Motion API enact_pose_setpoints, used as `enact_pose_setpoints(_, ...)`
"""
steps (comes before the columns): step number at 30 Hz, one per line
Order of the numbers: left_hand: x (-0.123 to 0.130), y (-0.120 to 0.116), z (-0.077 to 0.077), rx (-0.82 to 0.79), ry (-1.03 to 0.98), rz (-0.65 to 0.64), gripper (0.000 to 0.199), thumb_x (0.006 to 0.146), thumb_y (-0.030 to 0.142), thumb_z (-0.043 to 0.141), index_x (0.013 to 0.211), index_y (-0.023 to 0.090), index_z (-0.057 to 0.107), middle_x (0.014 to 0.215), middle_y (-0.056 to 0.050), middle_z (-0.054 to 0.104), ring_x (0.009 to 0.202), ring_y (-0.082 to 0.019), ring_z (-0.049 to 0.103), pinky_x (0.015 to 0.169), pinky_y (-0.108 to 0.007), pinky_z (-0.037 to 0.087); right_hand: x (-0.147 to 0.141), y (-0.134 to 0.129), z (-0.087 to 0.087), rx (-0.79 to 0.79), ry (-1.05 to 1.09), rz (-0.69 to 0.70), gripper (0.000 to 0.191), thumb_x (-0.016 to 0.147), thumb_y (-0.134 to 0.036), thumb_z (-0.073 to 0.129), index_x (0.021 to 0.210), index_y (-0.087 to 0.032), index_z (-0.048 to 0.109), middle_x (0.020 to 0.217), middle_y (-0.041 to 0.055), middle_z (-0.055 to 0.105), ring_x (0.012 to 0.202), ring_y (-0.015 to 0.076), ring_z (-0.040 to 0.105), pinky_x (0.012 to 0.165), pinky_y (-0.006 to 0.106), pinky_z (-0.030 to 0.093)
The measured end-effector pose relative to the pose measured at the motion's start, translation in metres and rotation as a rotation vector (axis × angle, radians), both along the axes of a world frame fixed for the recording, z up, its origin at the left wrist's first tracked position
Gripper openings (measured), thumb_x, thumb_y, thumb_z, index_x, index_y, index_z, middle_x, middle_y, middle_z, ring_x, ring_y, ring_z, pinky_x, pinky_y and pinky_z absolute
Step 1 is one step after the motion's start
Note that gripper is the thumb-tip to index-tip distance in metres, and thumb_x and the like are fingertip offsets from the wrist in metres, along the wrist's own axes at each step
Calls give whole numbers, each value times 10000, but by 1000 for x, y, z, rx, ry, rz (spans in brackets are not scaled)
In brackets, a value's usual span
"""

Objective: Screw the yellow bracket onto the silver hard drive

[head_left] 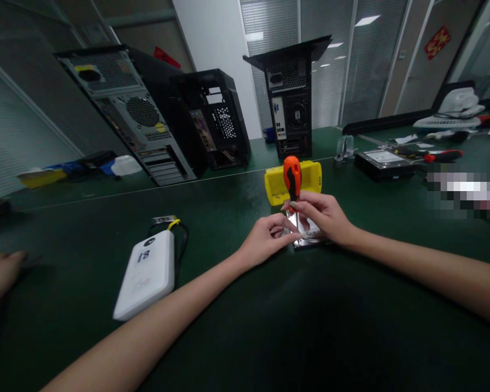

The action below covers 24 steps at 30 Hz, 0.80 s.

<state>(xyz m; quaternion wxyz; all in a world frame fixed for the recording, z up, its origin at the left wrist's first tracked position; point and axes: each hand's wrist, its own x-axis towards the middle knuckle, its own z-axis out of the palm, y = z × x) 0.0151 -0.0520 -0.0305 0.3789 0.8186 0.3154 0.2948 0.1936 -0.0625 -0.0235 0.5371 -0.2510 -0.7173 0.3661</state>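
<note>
Upright over an opened hard drive (312, 235) stands a screwdriver (293, 177) with an orange and black handle. My right hand (326, 215) pinches it low on the handle, its fingers closed. My left hand (269, 234) rests at the drive's left edge, thumb and forefinger bent close to the screwdriver's tip. Whether those left fingers grip the drive or a small part is hidden. Right behind both hands sits a yellow plastic bin (274, 188) with small dark bits inside.
A white power bank (147, 272) marked 18 lies left with its cable. Computer cases (130, 114) and another tower (289, 103) stand behind. Another hard drive (384, 160) and red-handled tools (445, 155) lie right. Another person's hand (2, 272) is at the far left.
</note>
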Motion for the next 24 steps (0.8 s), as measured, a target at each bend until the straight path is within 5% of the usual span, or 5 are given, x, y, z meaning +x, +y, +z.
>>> enact_pose_setpoints(4, -1, -1, 2, 103, 67, 62, 226, 780, 363, 654, 801, 138, 666, 692, 12, 525, 576, -86, 396, 545, -222, 323, -1, 1, 1, -7, 42, -16, 178, 803, -306, 615, 761, -134, 603, 684, -24, 518, 539, 35, 464, 496, 192, 362)
enact_pose_setpoints(9, -1, -3, 3, 175, 39, 141, 241, 750, 363, 685, 890, 166, 686, 875, -28, 630, 709, -126, 523, 587, -228, 382, -2, 2, -4, -60, 81, 30, 139, 768, -241, 649, 801, -152, 547, 716, -28, 541, 548, 43, 491, 495, 190, 385)
enact_pose_setpoints(24, -1, -7, 3, 202, 75, 119, 170, 797, 309, 647, 864, 163, 703, 803, -21, 680, 716, -135, 578, 669, -254, 439, -8, -1, -5, -74, 92, -5, 232, 770, -303, 645, 770, -182, 447, 739, -19, 526, 616, 75, 496, 524, 213, 403)
